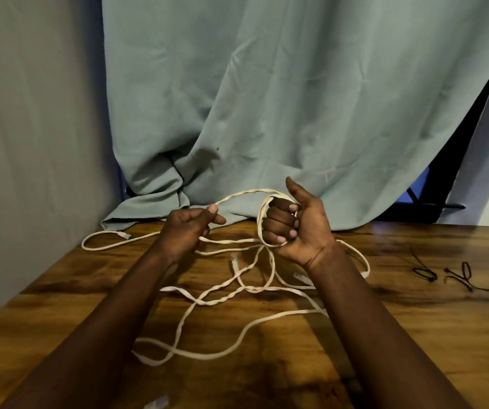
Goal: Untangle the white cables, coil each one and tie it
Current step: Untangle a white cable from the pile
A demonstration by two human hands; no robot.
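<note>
Flat white cables [208,301] lie tangled in loose loops across the middle of the wooden table [414,335]. My right hand [296,228] is raised above the table with its fingers curled, and a small coil of white cable [262,219] is wound round them. From that coil a strand arcs left to my left hand [188,228], which pinches it between thumb and forefinger. Several white plug ends, one of them [123,235] at the far left, lie among the loops.
Two dark twist ties [423,273] [461,276] lie on the table at the right. A grey-green curtain [267,98] hangs behind and drapes onto the table's far edge. A grey wall [31,143] runs along the table's left side.
</note>
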